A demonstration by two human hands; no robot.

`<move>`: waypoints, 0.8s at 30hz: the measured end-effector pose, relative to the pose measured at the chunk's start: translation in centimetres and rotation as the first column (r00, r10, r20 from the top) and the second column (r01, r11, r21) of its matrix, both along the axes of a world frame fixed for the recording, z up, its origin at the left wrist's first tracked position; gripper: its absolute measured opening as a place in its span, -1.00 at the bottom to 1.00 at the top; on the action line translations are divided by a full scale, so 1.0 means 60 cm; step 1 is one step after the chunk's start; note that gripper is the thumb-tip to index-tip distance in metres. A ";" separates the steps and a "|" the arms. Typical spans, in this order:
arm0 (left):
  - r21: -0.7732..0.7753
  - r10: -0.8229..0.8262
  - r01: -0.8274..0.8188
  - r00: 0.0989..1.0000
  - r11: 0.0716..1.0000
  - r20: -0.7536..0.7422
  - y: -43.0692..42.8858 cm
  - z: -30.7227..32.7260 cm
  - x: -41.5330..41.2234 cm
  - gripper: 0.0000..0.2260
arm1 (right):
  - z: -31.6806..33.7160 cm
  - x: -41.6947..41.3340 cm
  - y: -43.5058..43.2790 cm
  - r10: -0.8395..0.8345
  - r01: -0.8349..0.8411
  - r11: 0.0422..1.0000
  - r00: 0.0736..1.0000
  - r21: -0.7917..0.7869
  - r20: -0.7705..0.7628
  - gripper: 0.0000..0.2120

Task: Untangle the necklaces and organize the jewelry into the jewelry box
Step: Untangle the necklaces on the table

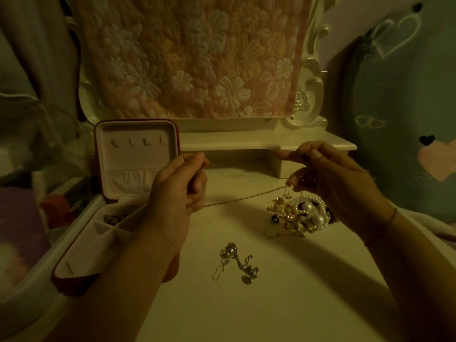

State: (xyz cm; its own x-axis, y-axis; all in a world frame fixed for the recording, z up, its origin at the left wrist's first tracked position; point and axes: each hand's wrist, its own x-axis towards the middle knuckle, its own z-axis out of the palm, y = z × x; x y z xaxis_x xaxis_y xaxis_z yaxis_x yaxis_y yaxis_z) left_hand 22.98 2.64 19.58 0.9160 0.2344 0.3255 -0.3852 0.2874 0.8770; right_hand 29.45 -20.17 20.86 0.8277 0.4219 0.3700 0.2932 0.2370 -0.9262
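Note:
A thin gold chain necklace (246,195) stretches taut above the tabletop between my two hands. My left hand (180,186) pinches one end, its fingers curled. My right hand (320,169) pinches the other end, with small pendants dangling below its fingers. Under my right hand lies a pile of jewelry (299,214) with pearl strands and gold pieces. A tangled silver necklace (235,264) lies on the table between my arms. The jewelry box (111,156) stands open at left, lid upright with several hooks, its tray partly hidden by my left arm.
The white dressing table (271,304) carries everything. A pink floral cloth (197,58) hangs over the mirror frame behind. A raised shelf (259,141) runs along the back. Cluttered items lie off the table's left edge; a grey cushion with hearts (407,107) is at right.

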 end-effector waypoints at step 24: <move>0.837 0.389 -0.177 0.920 0.517 -0.046 -0.030 -0.052 0.008 -0.72 | 0.044 -0.014 0.051 0.201 -0.206 0.974 0.978 -0.098 -0.055 -0.79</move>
State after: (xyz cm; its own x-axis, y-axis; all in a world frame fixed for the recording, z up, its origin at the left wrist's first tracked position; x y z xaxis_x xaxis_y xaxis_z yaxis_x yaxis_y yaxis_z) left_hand 23.46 0.84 16.46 0.9152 0.2297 0.3310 -0.0982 -0.6698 0.7361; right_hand 28.58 -17.10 23.50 0.7352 0.6170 0.2808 0.2064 0.1908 -0.9597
